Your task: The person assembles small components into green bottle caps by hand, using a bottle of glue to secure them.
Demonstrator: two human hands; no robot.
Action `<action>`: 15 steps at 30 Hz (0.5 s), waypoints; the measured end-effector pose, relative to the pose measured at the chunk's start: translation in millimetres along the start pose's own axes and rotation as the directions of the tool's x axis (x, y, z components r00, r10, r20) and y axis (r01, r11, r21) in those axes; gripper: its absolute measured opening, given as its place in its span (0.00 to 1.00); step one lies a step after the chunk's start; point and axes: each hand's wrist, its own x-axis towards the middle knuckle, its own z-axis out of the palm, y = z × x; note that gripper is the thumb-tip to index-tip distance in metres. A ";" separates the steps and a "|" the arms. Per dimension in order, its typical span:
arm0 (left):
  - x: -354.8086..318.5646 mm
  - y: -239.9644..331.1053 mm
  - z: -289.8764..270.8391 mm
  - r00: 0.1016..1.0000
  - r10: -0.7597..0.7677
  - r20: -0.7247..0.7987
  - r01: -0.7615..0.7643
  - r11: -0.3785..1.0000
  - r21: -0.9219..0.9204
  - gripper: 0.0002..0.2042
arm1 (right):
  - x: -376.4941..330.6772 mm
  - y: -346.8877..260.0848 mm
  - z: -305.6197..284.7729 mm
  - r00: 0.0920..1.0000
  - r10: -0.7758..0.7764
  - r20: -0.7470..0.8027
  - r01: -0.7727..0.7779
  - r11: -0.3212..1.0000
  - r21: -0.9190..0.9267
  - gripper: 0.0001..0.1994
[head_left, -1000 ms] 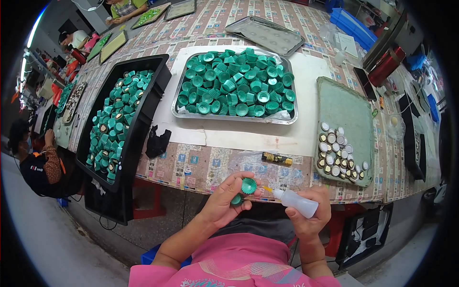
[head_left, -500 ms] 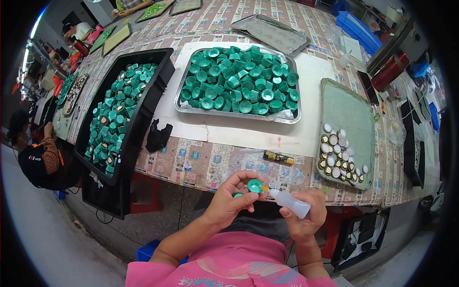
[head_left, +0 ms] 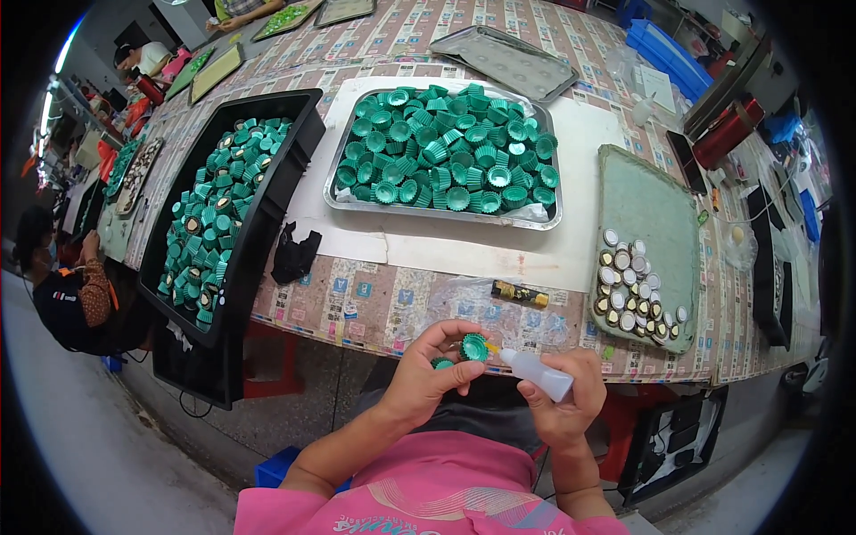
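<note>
My left hand (head_left: 428, 379) pinches a small green ribbed cap (head_left: 473, 347) between thumb and fingers, with a second green cap (head_left: 442, 363) tucked lower in the palm. My right hand (head_left: 563, 401) grips a white squeeze bottle (head_left: 537, 373) and its nozzle points into the held cap. Both hands hover just in front of the table's near edge. A metal tray (head_left: 528, 217) heaped with green caps sits straight ahead. A black bin (head_left: 259, 223) of green caps stands on the left.
A green mat (head_left: 655, 214) at the right carries several round silver and gold discs (head_left: 633, 290). A small dark tube (head_left: 520, 293) and a black cloth (head_left: 294, 253) lie on the patterned tabletop. An empty metal tray (head_left: 508, 58) sits farther back. A seated person (head_left: 67, 285) works at far left.
Both hands have risen slightly toward the table edge, and the bottle's nozzle has stayed at the green cap. Nothing on the table has shifted.
</note>
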 end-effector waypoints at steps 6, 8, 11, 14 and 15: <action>0.0 -3.6 0.6 0.999 0.037 -0.032 -0.037 0.999 -0.015 0.17 | -4.4 -2.4 -7.8 0.999 0.020 0.036 -0.020 1.000 -0.012 0.17; -0.2 -5.6 -0.2 0.999 -0.015 -0.039 0.013 0.998 -0.059 0.17 | -5.3 -3.6 -9.3 0.999 0.015 0.039 -0.014 1.000 -0.010 0.17; -1.5 -8.6 0.3 0.999 0.002 -0.032 -0.006 0.992 -0.124 0.16 | -6.5 -4.1 -10.8 0.999 0.014 0.032 -0.014 1.000 -0.001 0.18; -2.4 -8.9 0.6 0.996 0.084 -0.029 -0.087 0.989 -0.119 0.17 | -6.7 -5.0 -12.9 1.000 0.012 0.003 -0.012 1.000 -0.009 0.18; -2.6 -9.4 -0.6 0.989 0.142 -0.031 -0.143 0.988 -0.052 0.18 | -6.5 -5.3 -14.0 1.000 0.004 -0.015 -0.004 1.000 -0.024 0.19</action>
